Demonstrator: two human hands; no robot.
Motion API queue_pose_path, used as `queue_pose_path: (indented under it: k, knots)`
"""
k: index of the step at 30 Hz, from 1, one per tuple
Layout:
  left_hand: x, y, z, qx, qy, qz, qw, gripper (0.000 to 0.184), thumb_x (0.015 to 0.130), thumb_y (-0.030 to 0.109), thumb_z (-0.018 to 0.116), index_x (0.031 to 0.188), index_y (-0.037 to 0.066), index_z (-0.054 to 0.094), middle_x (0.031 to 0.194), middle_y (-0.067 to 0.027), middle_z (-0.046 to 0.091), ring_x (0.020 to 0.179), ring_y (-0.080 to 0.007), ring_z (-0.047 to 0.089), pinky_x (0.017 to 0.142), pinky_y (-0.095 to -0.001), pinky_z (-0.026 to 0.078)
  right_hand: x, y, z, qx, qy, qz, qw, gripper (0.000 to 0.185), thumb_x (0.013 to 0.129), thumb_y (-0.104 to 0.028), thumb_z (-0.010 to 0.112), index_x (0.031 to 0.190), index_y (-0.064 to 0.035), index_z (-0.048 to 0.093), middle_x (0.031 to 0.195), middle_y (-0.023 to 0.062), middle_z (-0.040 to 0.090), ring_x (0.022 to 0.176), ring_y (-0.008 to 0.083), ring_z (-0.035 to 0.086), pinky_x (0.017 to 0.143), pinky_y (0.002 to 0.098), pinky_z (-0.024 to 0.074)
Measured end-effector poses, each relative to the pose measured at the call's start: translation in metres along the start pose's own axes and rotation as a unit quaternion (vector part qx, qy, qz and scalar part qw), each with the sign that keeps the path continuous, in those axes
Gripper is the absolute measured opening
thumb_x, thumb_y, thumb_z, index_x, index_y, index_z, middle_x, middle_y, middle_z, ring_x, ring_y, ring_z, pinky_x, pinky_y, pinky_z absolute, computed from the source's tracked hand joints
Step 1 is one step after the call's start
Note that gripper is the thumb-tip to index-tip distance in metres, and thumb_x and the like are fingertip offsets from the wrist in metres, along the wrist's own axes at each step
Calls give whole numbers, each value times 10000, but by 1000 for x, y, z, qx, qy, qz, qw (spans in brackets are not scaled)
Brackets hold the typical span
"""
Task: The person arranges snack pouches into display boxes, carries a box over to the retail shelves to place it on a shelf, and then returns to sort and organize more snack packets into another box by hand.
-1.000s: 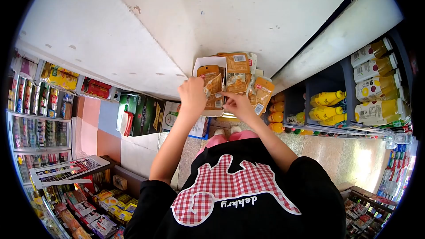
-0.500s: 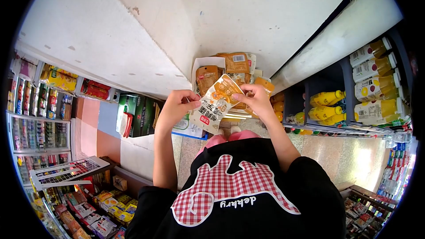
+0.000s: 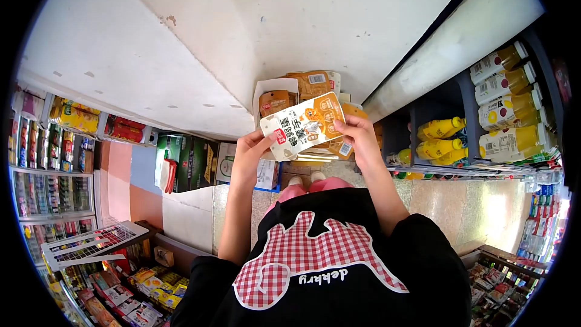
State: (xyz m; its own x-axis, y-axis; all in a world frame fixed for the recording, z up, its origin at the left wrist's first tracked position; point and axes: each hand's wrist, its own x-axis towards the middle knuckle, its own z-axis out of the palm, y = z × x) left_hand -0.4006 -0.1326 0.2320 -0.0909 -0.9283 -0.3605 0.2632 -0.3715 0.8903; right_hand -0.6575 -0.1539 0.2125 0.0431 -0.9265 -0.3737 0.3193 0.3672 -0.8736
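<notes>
A white and orange snack pouch [image 3: 305, 126] with dark printed characters is stretched between my hands, lying nearly sideways with its printed face toward me. My left hand [image 3: 251, 152] pinches its left end between thumb and fingers. At the orange end, my right hand [image 3: 358, 135] grips the edge, thumb on the front. Behind the pouch stands an open white box [image 3: 259, 92] against the wall. Brown snack pouches [image 3: 313, 83] are piled in and beside this box, partly hidden by the one I hold.
Yellow juice bottles [image 3: 440, 128] and larger labelled bottles [image 3: 511, 109] fill shelves on my right. On the left are a green carton [image 3: 189, 158], snack shelves [image 3: 53, 191] and a bin of packets [image 3: 130, 293]. A white pillar [image 3: 302, 18] rises directly ahead.
The pouch has turned from a steep slant to nearly level, its orange end swinging right. My left hand has closed on its left end; my right hand has shifted slightly right.
</notes>
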Motion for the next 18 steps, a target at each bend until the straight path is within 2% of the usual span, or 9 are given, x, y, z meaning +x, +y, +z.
queue_pose_path:
  k: [4,7,10,13,16,18]
  knots:
    - [6,-9,-7,-115,-56,-11,992,201,930,112,642,1048,-41,696,971,-102,726,883,-141,667,855,-297,505,0,2,-6,117,-34,99,988,121,866,-106,715,939,-17,681,846,-24,607,685,34,482,535,202,317]
    - [7,-12,-5,-149,-51,-14,987,187,933,103,633,1040,-34,702,970,-100,726,898,-145,661,873,-304,495,0,9,-9,222,-54,151,962,173,881,-99,690,1029,-15,658,878,-18,623,714,48,507,548,203,343]
    - [12,-17,-8,-123,-41,-10,991,182,934,99,628,1032,-34,705,968,-98,726,890,-144,662,862,-301,496,-3,6,-12,260,-90,159,948,214,891,-101,676,1081,-9,644,933,-6,638,732,65,530,565,204,368]
    - [14,-18,-7,-90,-50,10,995,190,934,104,633,1027,-43,707,960,-98,728,890,-131,659,850,-282,489,-4,1,-18,197,-112,118,967,179,892,-117,685,1034,-9,666,912,-8,649,747,63,540,586,210,379]
    - [12,-15,3,53,-44,23,997,295,944,161,637,1138,-59,664,1016,-105,718,932,-124,643,860,-267,475,-9,-10,-25,44,-33,25,998,154,886,-138,700,972,-11,690,850,-14,652,722,59,536,610,211,384]
    - [6,-10,19,85,-33,36,995,398,958,243,620,1240,-37,611,1071,-92,705,916,-118,610,847,-270,462,-14,-25,-34,8,-28,-8,1000,149,883,-153,707,936,-14,700,803,-22,644,683,51,508,606,215,368]
